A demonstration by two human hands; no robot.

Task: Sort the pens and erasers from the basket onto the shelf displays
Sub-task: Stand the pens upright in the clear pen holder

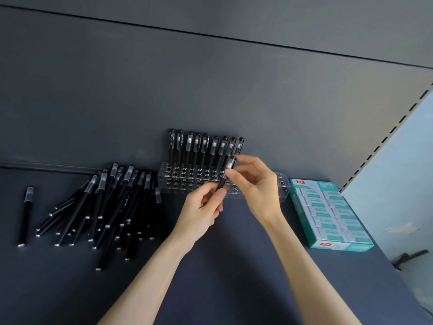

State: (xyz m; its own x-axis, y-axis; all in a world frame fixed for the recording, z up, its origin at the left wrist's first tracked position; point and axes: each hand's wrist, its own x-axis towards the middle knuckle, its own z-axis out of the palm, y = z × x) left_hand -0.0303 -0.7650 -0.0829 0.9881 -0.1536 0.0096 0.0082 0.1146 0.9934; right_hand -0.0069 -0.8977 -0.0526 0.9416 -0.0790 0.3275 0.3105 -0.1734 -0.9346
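Pen [226, 175]: black barrel, clear cap, both hands pinching.

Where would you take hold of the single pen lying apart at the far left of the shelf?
Grip the lone pen at mid-barrel, coming from above and closing across its left and right sides. It lies flat on the shelf, cap end toward the back wall, apart from the pen pile, so both long sides look free.
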